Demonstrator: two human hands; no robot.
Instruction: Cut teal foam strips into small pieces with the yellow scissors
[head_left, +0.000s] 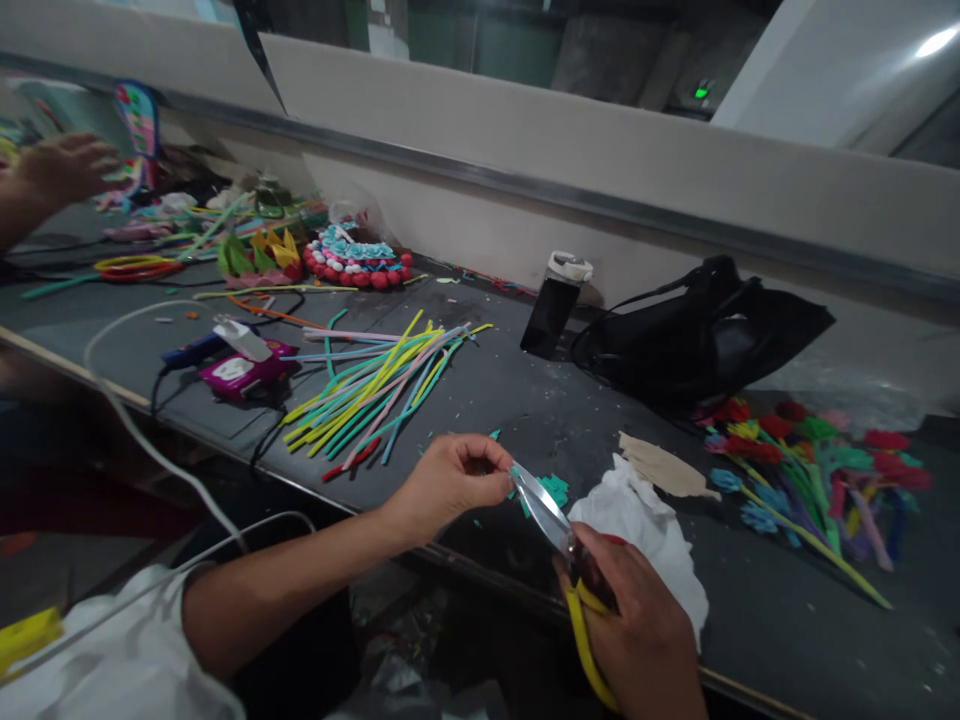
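My right hand (637, 625) grips yellow-handled scissors (551, 520), their blades pointing up and left. My left hand (450, 482) is pinched closed right at the blade tips, holding something too small to make out. Small teal foam scraps (555, 489) lie on the dark table (517, 400) just behind the blades. A crumpled white plastic bag (645, 530) sits beside my right hand.
A fan of coloured foam strips (375, 385) lies to the left, near a pink glue gun (240, 372). Finished foam flowers (810, 470) lie at the right, behind them a black bag (705, 335) and a black bottle (551, 305). Another person's hand (64, 165) works at the far left.
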